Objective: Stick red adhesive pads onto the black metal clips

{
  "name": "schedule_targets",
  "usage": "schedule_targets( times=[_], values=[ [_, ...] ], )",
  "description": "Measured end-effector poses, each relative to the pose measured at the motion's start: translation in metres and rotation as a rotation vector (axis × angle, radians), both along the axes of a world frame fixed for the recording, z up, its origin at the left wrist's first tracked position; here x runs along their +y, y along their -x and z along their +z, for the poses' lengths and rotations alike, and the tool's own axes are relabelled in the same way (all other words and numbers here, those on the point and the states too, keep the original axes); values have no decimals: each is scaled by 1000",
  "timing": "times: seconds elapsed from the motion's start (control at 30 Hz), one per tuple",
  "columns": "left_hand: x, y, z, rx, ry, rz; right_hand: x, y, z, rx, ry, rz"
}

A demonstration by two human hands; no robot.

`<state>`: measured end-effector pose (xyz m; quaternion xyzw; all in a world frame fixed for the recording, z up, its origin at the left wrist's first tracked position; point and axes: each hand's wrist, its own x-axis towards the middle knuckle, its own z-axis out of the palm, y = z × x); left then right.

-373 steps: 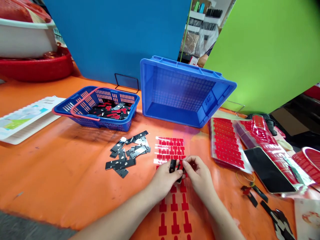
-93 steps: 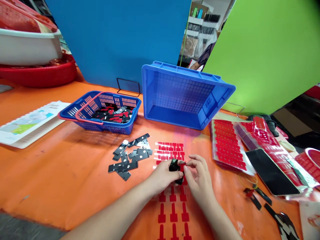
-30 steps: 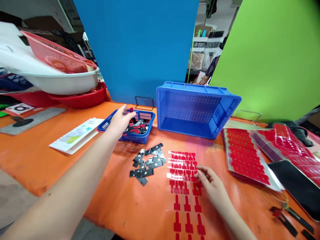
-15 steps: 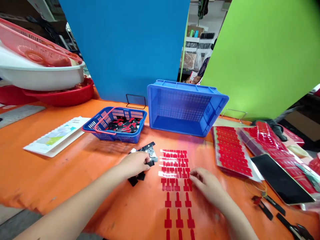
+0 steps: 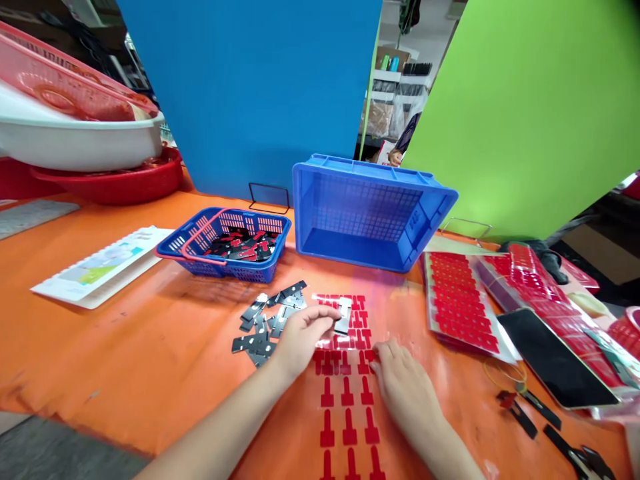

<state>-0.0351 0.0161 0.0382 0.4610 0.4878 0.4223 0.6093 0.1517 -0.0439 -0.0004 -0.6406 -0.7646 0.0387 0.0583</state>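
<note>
My left hand (image 5: 300,339) pinches a small dark metal plate (image 5: 343,316) by its end and holds it just above a clear sheet of red T-shaped stickers (image 5: 345,373). A pile of the same dark plates (image 5: 267,317) lies right beside that hand, to its left. My right hand (image 5: 403,387) rests palm down on the sticker sheet with the fingertips at a red sticker near its middle; whether it grips one I cannot tell. A small blue basket (image 5: 265,263) behind the pile holds plates with red stickers on them.
A large blue crate (image 5: 430,200) lies tipped on its side behind the stickers. More red sticker sheets (image 5: 457,297) and a black phone (image 5: 555,357) are at the right. A printed card (image 5: 95,263) lies at the left, stacked basins (image 5: 75,143) behind it. A person sits beyond the screens.
My left hand went to the blue basket, came back to the plate pile, and now holds one plate over the sticker sheet. My right hand stayed on the sheet.
</note>
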Motion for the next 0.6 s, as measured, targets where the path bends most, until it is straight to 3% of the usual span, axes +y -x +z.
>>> schedule_targets(
  times=[0.1,0.23,0.4,0.6],
  values=[
    [-6,-21,-12,-92,60,-11,0,4,1,21,-26,-28],
    [-9,-37,-27,-37,32,-33,-1,6,0,19,-35,-21],
    [-9,-39,-42,-80,93,-95,8,1,-9,167,-72,8],
    [-4,-36,-49,-33,125,-227,19,-4,-12,295,-40,2]
  ],
)
